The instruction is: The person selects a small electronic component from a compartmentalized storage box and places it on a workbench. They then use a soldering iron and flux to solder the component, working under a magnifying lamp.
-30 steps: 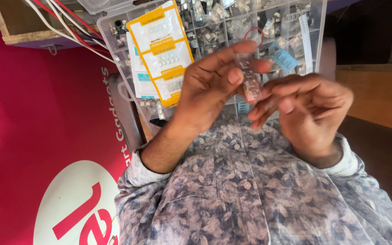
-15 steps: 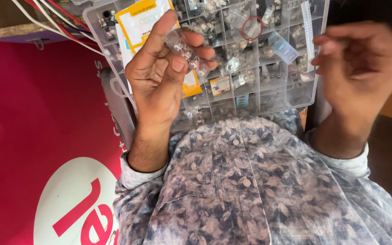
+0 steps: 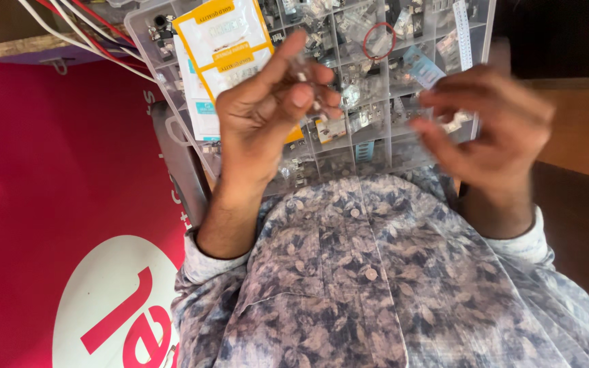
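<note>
Head view: left hand [image 3: 267, 116] raised above clear compartment organizer [image 3: 349, 146], fingertips pinched on small clear packet [image 3: 303, 68]. Right hand [image 3: 492, 129] blurred, fingers curled loosely, contents indeterminate. Yellow-white packets [image 3: 230, 41] lie atop organizer.

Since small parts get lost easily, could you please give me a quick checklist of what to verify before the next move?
1. Left hand pinches a small clear packet: ok.
2. Right hand is empty: cannot tell, blurred.
3. Clear parts box stays open under both hands: ok.
4. Yellow packets lie flat in the box: ok.
5. Red rubber band rests inside the box: ok.
</note>
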